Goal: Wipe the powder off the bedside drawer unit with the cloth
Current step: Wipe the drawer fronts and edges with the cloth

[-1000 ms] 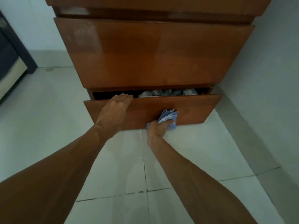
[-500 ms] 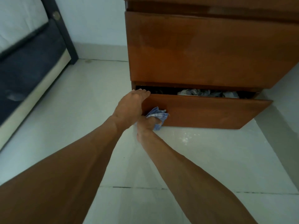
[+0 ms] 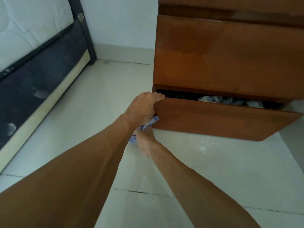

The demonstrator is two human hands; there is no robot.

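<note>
The brown wooden drawer unit (image 3: 230, 60) stands at the upper right. Its bottom drawer (image 3: 222, 119) is pulled out a little, with crumpled clothes showing inside. My left hand (image 3: 144, 106) rests on the drawer's top left corner, fingers lying over the edge. Below it, my right hand (image 3: 144, 137) grips a blue checked cloth (image 3: 148, 125) at the drawer front's lower left corner. Most of the cloth is hidden behind my left wrist.
White powder (image 3: 204, 145) speckles the pale tiled floor in front of the drawer. A bed with a dark frame (image 3: 41, 83) and a white mattress runs along the left side. A white wall stands behind.
My right hand has swept the cloth leftward along the drawer front to its left corner. My left hand slid left along the top edge, and the view turned left.
</note>
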